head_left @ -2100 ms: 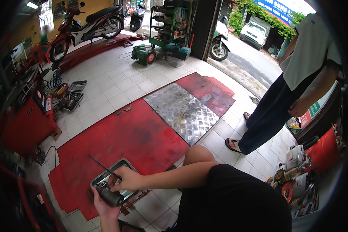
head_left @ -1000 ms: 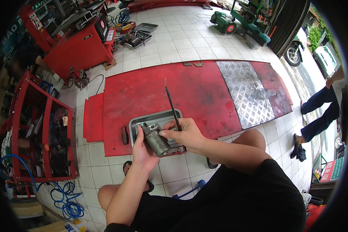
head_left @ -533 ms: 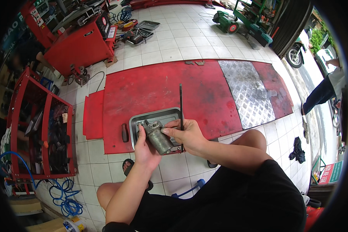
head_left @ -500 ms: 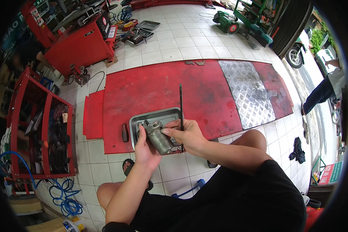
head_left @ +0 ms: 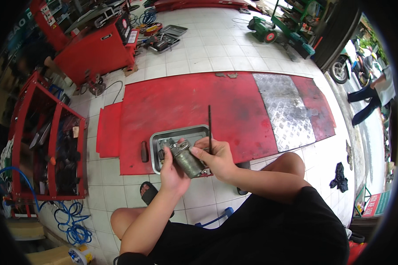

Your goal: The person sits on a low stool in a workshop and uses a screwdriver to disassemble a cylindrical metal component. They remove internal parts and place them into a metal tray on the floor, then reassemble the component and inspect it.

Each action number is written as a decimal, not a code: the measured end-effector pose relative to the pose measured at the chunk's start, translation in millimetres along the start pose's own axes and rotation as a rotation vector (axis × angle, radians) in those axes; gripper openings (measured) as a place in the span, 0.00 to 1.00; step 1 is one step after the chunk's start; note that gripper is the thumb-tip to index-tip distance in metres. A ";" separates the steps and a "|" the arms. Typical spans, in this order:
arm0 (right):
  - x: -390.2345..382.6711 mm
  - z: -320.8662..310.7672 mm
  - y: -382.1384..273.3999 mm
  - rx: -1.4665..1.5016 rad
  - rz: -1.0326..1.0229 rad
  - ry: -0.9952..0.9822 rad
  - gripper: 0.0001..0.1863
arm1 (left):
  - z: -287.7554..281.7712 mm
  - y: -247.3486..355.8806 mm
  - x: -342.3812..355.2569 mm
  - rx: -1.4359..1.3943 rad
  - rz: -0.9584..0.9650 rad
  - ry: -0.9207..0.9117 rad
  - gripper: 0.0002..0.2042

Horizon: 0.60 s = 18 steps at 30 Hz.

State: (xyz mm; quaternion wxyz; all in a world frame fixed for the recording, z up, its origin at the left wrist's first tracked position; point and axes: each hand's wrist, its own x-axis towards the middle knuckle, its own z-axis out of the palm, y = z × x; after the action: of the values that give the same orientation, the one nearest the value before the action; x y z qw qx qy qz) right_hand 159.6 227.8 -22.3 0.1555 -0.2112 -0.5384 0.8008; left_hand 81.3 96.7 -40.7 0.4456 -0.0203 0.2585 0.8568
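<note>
A dull grey metal cylinder (head_left: 190, 164), which looks like a small starter motor, is tilted over the near edge of a grey metal tray (head_left: 154, 154). My left hand (head_left: 174, 173) is closed around its left side. From the right, my right hand (head_left: 217, 160) presses its thumb near the motor's upper end. A thin dark rod (head_left: 210, 126) stands upright in that same hand's fingers; its lower part is hidden. Small parts lie in the tray, too blurred to name. Left of the tray, a dark-handled tool (head_left: 144, 152) rests on the red lift platform (head_left: 190, 101).
A red shelf cart (head_left: 53, 150) stands at left, with a blue coiled hose (head_left: 73, 225) below it. Past the platform are a red cabinet (head_left: 93, 57), an open toolbox (head_left: 166, 42) and a green machine (head_left: 262, 30). A person (head_left: 376, 95) is at far right.
The view has shifted slightly. Both hands still hold the motor, which has tipped a little. The rod stays upright in my right hand. At far right, the person's legs have moved apart.
</note>
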 end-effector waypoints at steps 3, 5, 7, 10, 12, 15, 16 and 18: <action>7.1 -6.3 16.3 -0.310 -0.348 0.035 0.14 | -4.6 -4.4 4.2 0.005 0.061 0.028 0.28; 3.8 0.1 -1.6 -0.418 -0.010 0.000 0.14 | 2.8 -1.3 0.7 -0.072 0.061 0.056 0.28; 5.4 4.2 5.3 -0.346 -0.166 0.039 0.13 | 8.0 -0.8 0.0 -0.051 0.069 0.040 0.27; 5.0 -2.1 2.1 -0.327 -0.120 0.002 0.12 | 15.1 -6.2 -1.1 0.000 0.069 0.058 0.26; 3.6 -0.9 -1.5 -0.368 -0.137 -0.008 0.13 | 9.5 -3.1 -2.8 0.013 0.078 0.059 0.27; 5.4 -2.0 -0.8 -0.401 -0.177 -0.007 0.15 | 5.8 -3.5 -0.6 -0.021 0.062 0.062 0.27; 5.5 -2.6 -2.1 -0.354 -0.097 -0.006 0.16 | 5.9 -3.4 0.1 -0.019 0.051 0.046 0.27; 4.8 2.0 -14.0 -0.253 0.062 -0.019 0.16 | 6.4 0.0 -1.5 -0.010 0.043 0.021 0.27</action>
State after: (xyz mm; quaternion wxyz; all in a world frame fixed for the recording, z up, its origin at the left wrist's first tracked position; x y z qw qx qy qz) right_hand 154.7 233.7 -9.5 0.0978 -0.2380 -0.6297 0.7330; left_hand 83.4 98.5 -34.8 0.4243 -0.0261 0.2595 0.8672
